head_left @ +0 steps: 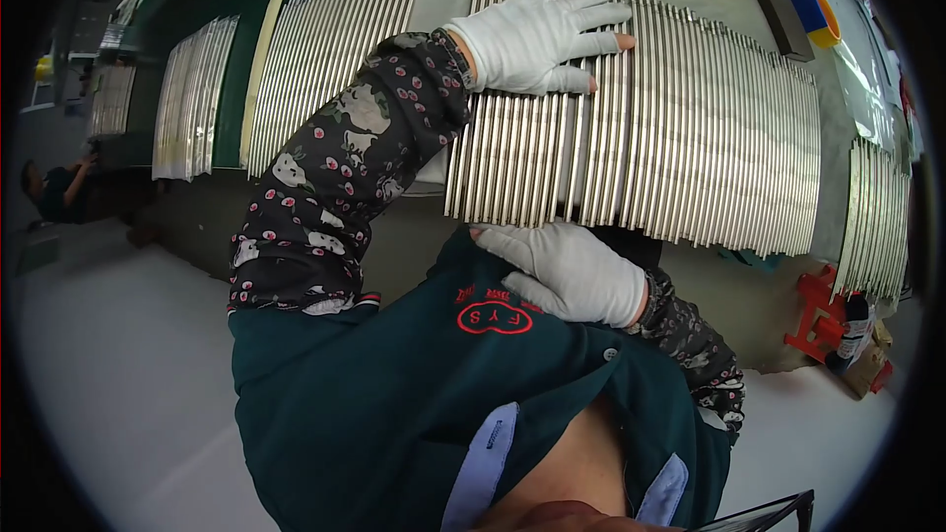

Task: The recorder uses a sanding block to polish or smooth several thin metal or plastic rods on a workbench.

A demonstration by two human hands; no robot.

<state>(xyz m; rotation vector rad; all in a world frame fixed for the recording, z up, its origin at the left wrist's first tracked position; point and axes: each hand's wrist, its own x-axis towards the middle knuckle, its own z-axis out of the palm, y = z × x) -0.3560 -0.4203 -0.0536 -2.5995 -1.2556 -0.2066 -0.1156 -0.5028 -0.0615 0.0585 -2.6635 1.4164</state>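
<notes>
Thin, shiny metal rods (724,128) lie side by side in a wide row on the table in front of me. A narrower group of the same rods (505,163) forms its left part, with a small gap to the rest. My left hand (537,37), in a white glove with some bare fingertips, lies across the far part of the rods, fingers spread. Near the front ends of the left group is my right hand (576,274), also gloved in white. Its fingers stretch out to the left along those ends, holding nothing that shows.
More rods lie in a row (335,54) to the left, a bundle (195,99) farther left and another (875,222) at the right. A dark block (783,22) and a blue-and-orange object (813,5) sit at the far right. Another person (64,187) is at the far left.
</notes>
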